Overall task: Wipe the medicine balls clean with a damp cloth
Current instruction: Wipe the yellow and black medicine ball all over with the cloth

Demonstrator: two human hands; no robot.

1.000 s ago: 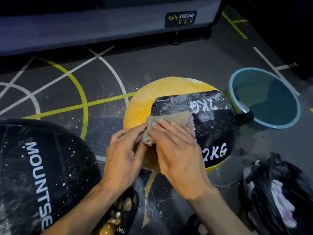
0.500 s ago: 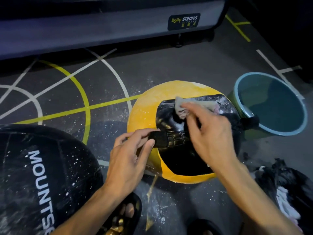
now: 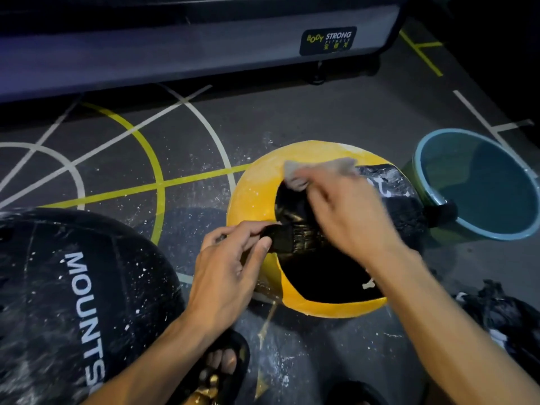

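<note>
1. Our right hand (image 3: 350, 217) presses the cloth (image 3: 309, 172) on top of the yellow ball (image 3: 254, 194), its fingers curled on the cloth.
2. Our left hand (image 3: 228, 273) pinches the ball's black strap (image 3: 285, 236).
3. A big black ball (image 3: 73, 302) sits on our left.
4. A blue bucket (image 3: 432, 159) stands just beside the yellow ball on the floor (image 3: 292, 118).

— Where's the camera? — On the person's head, tilted steeply down at the floor (image 3: 292, 112); close over both forearms; facing the treadmill base (image 3: 175, 51) along the frame's top. — Another view? — Only this one.
</note>
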